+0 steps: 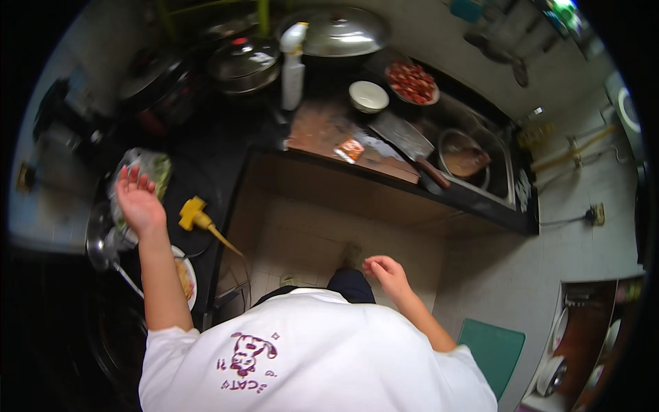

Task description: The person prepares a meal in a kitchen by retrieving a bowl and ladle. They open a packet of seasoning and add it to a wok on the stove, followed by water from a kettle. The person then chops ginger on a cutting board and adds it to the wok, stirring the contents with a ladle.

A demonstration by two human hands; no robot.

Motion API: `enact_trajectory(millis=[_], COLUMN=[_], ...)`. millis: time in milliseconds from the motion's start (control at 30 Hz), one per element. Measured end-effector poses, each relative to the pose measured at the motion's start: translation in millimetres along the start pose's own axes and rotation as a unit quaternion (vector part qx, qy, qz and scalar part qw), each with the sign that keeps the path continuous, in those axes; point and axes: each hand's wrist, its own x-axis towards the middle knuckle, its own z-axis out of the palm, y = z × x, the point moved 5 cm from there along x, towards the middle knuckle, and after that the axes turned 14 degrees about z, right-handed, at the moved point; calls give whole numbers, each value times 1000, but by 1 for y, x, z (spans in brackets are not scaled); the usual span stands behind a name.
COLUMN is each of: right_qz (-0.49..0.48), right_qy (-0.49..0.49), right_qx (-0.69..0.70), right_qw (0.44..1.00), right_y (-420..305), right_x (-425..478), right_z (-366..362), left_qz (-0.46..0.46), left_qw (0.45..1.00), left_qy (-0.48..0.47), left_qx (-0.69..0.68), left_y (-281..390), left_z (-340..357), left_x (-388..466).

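Note:
My left hand (140,205) is raised with its palm up and fingers apart, over a clear plastic bag of green vegetables (160,172); nothing lies in it. To its right a yellow plastic tool with a thin spout (194,213) rests on the black counter. Partly behind my left forearm are a plate of food (186,280) and a metal ladle (105,247). My right hand (386,273) hangs over the floor before my body, fingers curled, with no object visible in it. Ahead, a cleaver (406,139) and a small orange packet (350,150) lie on a wooden cutting board (319,131).
A white bowl (368,97) and a plate of cut red meat (412,82) stand behind the board. The sink (507,180) holds a metal basin (453,141). A spray bottle (293,77) and lidded pots (244,64) stand at the back. A green board (491,355) leans at right.

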Motion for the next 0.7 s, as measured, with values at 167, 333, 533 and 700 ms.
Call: enact_trajectory(millis=[167,333,533,700], right_qz=[-58,-118,-118,-55], right_qy=[-45,-86,31,162], right_qx=[11,-34,-16,54], right_qw=[997,989,992,984], right_y=[-79,-156,-186,-179], right_x=[72,123,154,142], right_z=[-63,-127,-255,-345], left_qz=[-255,-451,-608,-686], left_qw=[933,832,710,583], left_qy=[-213,-195,-211,-261], left_qx=[-142,-257,-287,-349], left_y=[-60,-133,-206,-262], left_z=[142,257,383,457], left_x=[-107,-187,-273,-331])
